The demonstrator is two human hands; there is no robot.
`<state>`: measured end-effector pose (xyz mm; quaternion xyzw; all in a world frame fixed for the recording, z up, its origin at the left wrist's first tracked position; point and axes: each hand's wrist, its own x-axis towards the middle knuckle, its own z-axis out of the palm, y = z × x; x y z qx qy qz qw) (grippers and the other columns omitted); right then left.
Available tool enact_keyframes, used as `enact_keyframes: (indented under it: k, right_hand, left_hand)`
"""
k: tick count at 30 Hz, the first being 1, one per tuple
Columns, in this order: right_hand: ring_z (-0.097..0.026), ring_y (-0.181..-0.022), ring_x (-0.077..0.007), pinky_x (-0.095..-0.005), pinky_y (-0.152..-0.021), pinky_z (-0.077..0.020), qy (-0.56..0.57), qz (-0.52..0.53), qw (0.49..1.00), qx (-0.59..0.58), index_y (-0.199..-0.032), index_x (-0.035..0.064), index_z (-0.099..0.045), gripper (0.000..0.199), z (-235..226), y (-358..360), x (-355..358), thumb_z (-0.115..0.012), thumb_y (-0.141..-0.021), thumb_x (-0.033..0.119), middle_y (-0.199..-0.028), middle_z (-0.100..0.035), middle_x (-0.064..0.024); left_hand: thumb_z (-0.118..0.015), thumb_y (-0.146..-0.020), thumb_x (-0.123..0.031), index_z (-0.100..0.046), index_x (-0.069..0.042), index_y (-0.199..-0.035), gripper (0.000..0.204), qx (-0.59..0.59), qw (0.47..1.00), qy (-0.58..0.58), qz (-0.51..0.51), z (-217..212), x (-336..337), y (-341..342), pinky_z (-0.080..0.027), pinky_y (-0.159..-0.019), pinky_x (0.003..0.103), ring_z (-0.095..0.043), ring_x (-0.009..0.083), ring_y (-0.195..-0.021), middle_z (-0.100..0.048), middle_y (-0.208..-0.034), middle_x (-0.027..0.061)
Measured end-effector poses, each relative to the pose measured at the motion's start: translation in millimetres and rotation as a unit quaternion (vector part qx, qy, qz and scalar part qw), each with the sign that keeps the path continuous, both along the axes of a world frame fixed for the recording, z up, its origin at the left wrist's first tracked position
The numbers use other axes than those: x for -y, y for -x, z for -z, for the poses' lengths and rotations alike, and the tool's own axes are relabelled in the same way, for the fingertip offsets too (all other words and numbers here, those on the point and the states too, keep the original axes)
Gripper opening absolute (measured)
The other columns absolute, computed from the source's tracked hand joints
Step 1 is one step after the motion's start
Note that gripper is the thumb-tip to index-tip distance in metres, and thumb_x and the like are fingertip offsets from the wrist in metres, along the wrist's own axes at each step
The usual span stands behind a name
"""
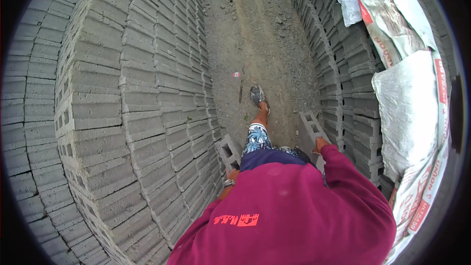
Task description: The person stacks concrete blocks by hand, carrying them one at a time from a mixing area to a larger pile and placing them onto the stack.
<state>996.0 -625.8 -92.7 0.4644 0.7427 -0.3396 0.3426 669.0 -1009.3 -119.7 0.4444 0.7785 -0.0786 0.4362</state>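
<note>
Grey hollow block (235,154) grasped in the left grip (232,174); a second block (307,139) clasped in the right grip (320,145).

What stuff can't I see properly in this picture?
In the head view:
- The left hand's fingertips: hidden by the hollow block.
- The other foot: hidden behind the maroon top.
- The red-and-white scrap: too small to tell what it is.
- The far-left block stack: cut off by the dark rim.

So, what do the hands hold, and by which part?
Left hand: left block; right hand: right block. Each by the near part of its holed top.
</note>
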Motion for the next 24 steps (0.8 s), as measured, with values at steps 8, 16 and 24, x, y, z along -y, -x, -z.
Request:
enact_keyframes:
  k: [8,16,24]
  right_hand:
    - [-0.064,-0.096,-0.0357,-0.0418,-0.080,-0.0518,-0.003,-0.065,0.996,0.057,-0.090,-0.0060,-0.066,0.048,-28.0,172.1,-261.6,-0.080,-0.064,0.032,-0.096,-0.065,-0.0267]
    - [-0.066,-0.080,-0.0368,-0.0422,-0.071,-0.0519,-0.065,-0.109,0.991,-0.050,-0.079,-0.0049,-0.066,0.039,-1.6,324.9,-476.1,-0.079,-0.061,0.027,-0.079,-0.065,-0.0245]
    - [-0.065,-0.090,-0.0395,-0.0441,-0.076,-0.0537,-0.045,-0.109,0.992,-0.042,-0.087,-0.0041,-0.066,0.027,48.2,500.0,-694.8,-0.069,-0.067,0.014,-0.091,-0.065,-0.0279]
  left_hand:
    - [-0.055,-0.081,-0.034,-0.070,-0.014,-0.086,0.026,0.001,1.000,0.003,0.022,8.7,-222.8,157.5,-0.014,-0.105,0.065,-0.056,0.0244,-0.105,-0.068,-0.095,0.0073]
    - [-0.071,-0.063,-0.028,-0.070,-0.014,-0.076,0.019,-0.067,0.995,0.038,0.069,-59.9,-445.2,327.7,-0.014,-0.109,0.059,-0.057,0.0226,-0.104,-0.067,-0.086,0.0052]
    - [-0.064,-0.061,-0.019,-0.067,-0.013,-0.080,0.020,-0.090,0.991,0.089,0.035,-50.4,-668.0,486.0,-0.010,-0.111,0.057,-0.056,0.0217,-0.105,-0.065,-0.087,0.0077]
